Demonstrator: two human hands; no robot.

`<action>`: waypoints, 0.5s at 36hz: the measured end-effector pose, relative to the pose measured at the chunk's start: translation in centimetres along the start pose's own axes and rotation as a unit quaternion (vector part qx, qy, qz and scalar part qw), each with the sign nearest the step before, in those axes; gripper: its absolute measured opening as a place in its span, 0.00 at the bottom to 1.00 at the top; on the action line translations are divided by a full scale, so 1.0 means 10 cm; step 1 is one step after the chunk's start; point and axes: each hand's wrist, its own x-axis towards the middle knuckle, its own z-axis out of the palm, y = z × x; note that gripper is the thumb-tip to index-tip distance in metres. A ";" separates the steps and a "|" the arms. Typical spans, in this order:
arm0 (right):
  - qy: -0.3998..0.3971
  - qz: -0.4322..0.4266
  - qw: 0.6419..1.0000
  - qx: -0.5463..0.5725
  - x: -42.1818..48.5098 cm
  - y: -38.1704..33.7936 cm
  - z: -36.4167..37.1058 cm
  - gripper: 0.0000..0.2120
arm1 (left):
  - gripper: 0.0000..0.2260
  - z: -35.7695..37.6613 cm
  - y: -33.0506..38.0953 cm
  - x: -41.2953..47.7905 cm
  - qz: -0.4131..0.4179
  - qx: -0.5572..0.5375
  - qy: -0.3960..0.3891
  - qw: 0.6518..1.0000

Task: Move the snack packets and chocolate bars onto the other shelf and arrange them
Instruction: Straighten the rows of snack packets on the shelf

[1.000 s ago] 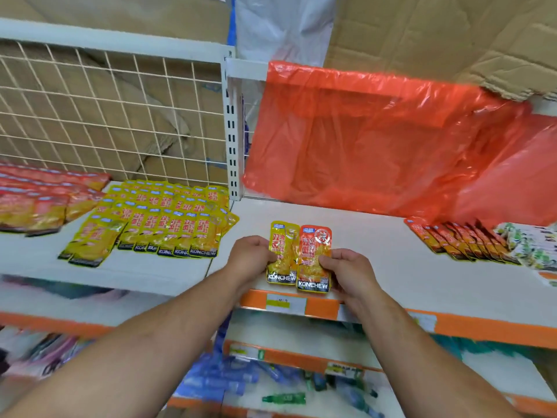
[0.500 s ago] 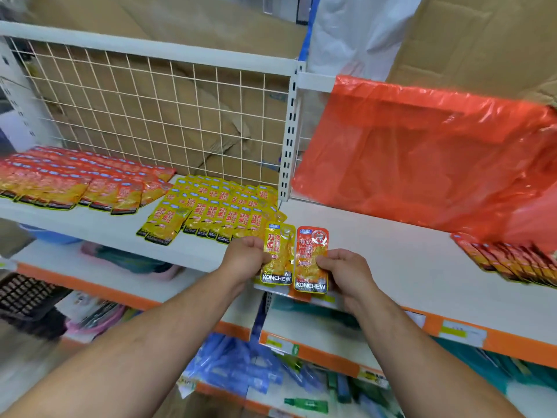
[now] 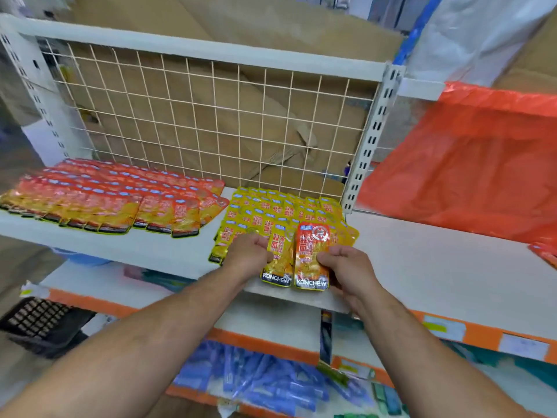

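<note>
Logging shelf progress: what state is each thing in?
Left hand, grips yellow packet.
Right hand, grips orange packet.
Yellow rows, flat, overlapping, on left shelf.
Orange rows, flat, overlapping, farther left.
Red plastic sheet, crumpled, hanging behind right shelf.

Two white shelf boards side by side, with snack packets laid flat on them.

The left shelf [image 3: 120, 245], backed by a wire grid [image 3: 211, 122], carries overlapping rows of orange-red packets [image 3: 105, 200] across its left part. Just beside them, toward the upright post [image 3: 370, 140], a block of yellow packets [image 3: 271, 212] lies in overlapping rows. The right shelf [image 3: 437, 267] starts past the post; an orange plastic sheet [image 3: 467, 176] hangs at its back, lower edge down on the board, and a few red packets [image 3: 545, 254] lie at the far right, cut off. Below, blurred blue packets [image 3: 256, 378] lie heaped on a lower shelf [image 3: 187, 392].
</note>
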 end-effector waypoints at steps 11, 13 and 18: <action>0.034 0.027 0.999 0.016 0.06 0.08 0.50 0.09 | 0.10 -0.39 -0.19 0.49 0.022 0.164 0.010 0.986; 0.041 0.030 0.999 0.013 0.07 0.08 0.53 0.12 | 0.07 -0.42 -0.24 0.52 0.035 0.192 0.011 0.981; 0.052 0.029 0.998 0.001 0.11 0.12 0.59 0.13 | 0.05 -0.45 -0.35 0.57 0.073 0.240 0.002 0.968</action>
